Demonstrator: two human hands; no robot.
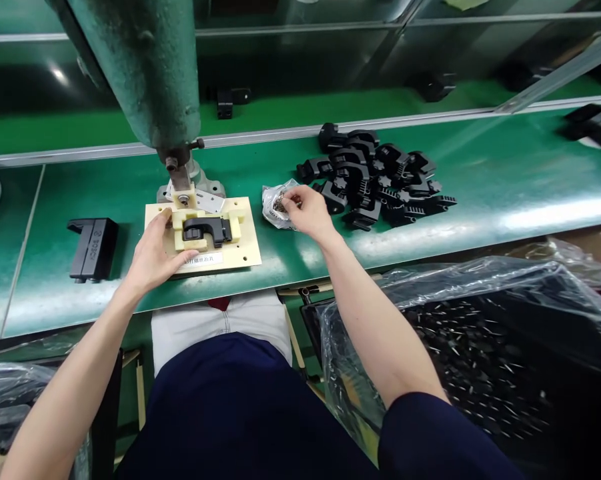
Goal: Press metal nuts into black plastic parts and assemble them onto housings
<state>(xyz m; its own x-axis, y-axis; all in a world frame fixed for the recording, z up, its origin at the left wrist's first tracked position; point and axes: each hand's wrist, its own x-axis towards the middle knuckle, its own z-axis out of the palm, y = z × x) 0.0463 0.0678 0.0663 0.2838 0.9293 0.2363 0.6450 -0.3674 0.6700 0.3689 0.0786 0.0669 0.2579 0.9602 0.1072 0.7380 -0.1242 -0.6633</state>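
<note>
L hand is resting on fixture w/ blk part seated in it, fingers loosely spread; R hand is pinching into plastic bag, fingers nearly closed, grip unclear.

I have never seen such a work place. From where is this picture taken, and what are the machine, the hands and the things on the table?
There is no robot here. A camera on a person's head looks forward and down at two bare hands. The green machine stands over a pale plate, where a curved black part sits in a yellowish holder. The left hand rests at the plate's left side. The right hand reaches into a small clear bag; whether it grips anything is unclear. On the green table also lie a pile of black parts and one blocky black part.
</note>
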